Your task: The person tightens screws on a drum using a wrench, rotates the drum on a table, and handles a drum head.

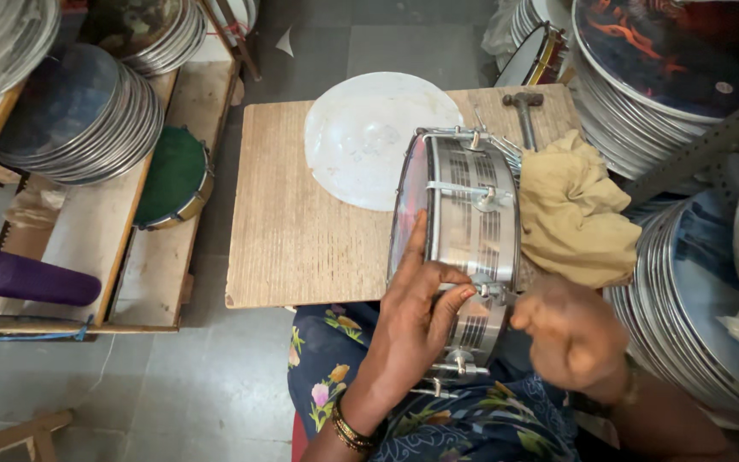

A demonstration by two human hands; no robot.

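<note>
At the near right edge of the worn wooden tabletop (pixel 292 239): a snare drum (pixel 464 231) stood on its side, shell of ribbed, shiny metal, chrome lugs and tension rods along it, half overhanging the edge above a lap in floral blue cloth. Left hand (pixel 412 325) pressed flat on the drum's rim and head, fingers spread wide, bangles at the wrist. Right hand (pixel 570 329) blurred, loosely curled just beside the shell's lower lugs; whether holding anything, cannot tell. Behind the drum, toward the far edge, a round white translucent drum skin (pixel 361 137), scuffed and slightly warped. At the far right corner, a metal hammer (pixel 523 111), handle partly under a crumpled mustard-yellow cloth (pixel 575 214) touching the drum's right side. Left of the table, a rough plank shelf with stacked shiny metal hoops (pixel 79 120) and a small green-faced tambourine (pixel 173 175). Right, more stacked hoops and printed drum heads (pixel 669 68).
</note>
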